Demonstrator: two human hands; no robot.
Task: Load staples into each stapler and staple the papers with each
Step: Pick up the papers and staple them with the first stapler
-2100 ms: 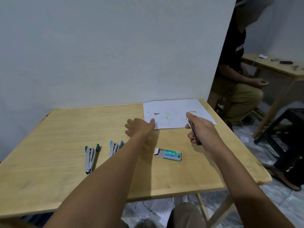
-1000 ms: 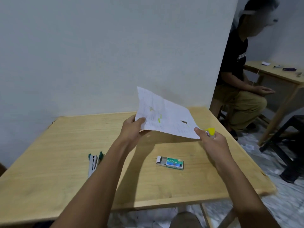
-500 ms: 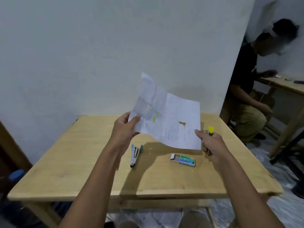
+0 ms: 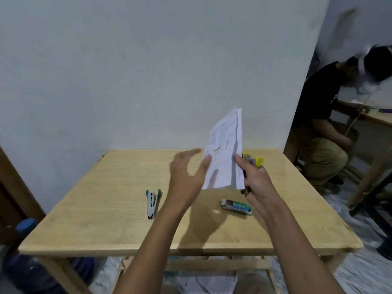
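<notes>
My right hand [image 4: 257, 182] holds the white papers [image 4: 224, 151] upright above the table, thumb pinching their right edge. The same hand's fingers are curled round a yellow-ended stapler [image 4: 253, 161] behind the sheets. My left hand [image 4: 186, 177] is beside the papers with fingers spread, its thumb touching their left edge. A green-ended stapler [image 4: 152, 203] lies on the wooden table [image 4: 106, 209] to the left. A green staple box [image 4: 237, 206], slid partly open, lies under my right wrist. A second stapler on the table is hidden by my left arm.
A white wall stands close behind the table. Another person [image 4: 326, 128] sits at the right by a second wooden table [image 4: 379, 117]. A blue water jug [image 4: 27, 262] stands on the floor at the lower left. Papers lie on the floor beneath.
The papers have swung from nearly flat to upright and edge-on. My left hand has let go of its grip and spread its fingers. The view has tilted up and shifted.
</notes>
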